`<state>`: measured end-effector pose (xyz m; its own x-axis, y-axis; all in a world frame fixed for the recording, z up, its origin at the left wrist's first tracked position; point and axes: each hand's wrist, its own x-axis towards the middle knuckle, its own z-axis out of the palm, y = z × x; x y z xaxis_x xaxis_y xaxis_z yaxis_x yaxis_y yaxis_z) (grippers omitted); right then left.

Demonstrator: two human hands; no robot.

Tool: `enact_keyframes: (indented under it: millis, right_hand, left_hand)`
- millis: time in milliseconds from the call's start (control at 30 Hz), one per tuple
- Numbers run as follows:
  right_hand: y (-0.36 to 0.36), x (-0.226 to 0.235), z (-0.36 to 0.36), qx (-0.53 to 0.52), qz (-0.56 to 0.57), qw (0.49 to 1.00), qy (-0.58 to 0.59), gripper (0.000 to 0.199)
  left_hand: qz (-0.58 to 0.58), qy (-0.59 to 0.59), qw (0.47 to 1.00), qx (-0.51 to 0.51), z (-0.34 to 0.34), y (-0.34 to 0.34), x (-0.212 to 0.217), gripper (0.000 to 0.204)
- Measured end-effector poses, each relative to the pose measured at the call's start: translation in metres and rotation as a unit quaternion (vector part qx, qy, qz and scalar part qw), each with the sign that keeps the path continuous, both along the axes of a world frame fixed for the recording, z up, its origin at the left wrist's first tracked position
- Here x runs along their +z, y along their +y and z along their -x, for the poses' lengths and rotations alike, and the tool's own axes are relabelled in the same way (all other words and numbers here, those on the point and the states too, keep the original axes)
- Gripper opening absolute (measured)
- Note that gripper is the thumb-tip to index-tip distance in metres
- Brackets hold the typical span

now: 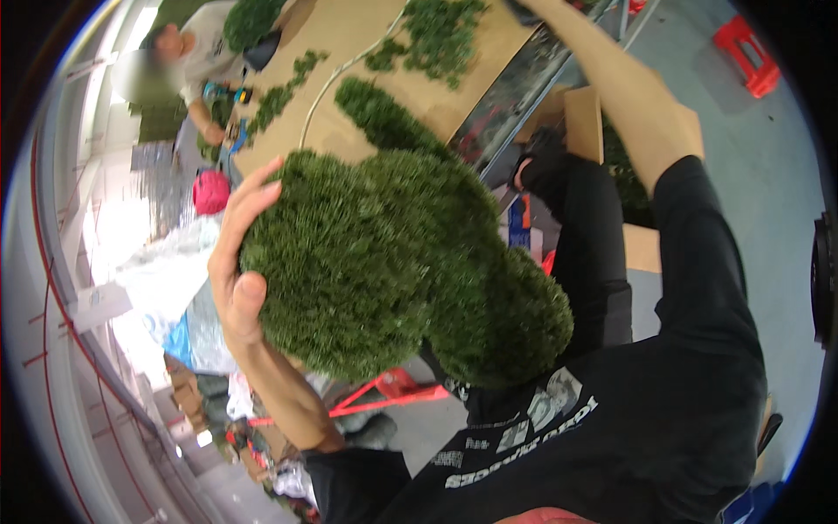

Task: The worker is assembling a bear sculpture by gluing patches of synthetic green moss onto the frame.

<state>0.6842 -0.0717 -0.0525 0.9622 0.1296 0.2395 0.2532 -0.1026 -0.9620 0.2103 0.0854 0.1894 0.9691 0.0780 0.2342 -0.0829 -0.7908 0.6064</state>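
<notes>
A large figure of dense green artificial foliage (349,253), with several rounded lobes, fills the middle of the view in front of my chest. My left hand (240,262) is wrapped round its left side, thumb toward me and fingers along the far edge. One lobe (524,323) hangs down toward my lap, and a narrower arm of foliage (384,113) reaches over the table. My right forearm (628,87) stretches up to the top edge, where the hand passes out of view. Beside that wrist a dark object (522,12) shows only in part.
On the brown table (288,131) lie loose green sprigs (441,35) and a pale cord (349,65). Across it, another person's hand (212,133) is near a teal power tool (225,92). A cardboard box (583,122) stands by my leg; a red stool (749,57) is at far right.
</notes>
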Motion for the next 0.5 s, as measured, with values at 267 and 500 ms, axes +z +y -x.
enact_keyframes:
  millis: [267, 500]
  right_hand:
    - [-0.013, -0.006, 0.016, -0.007, -0.034, 0.999, -0.036, 0.075]
    - [-0.036, -0.009, 0.100, -0.037, -0.013, 0.994, 0.099, 0.066]
  left_hand:
    - [0.018, -0.010, 1.000, -0.018, -0.007, 0.009, -0.001, 0.090]
    - [0.042, 0.012, 0.999, 0.018, 0.011, 0.010, -0.001, 0.097]
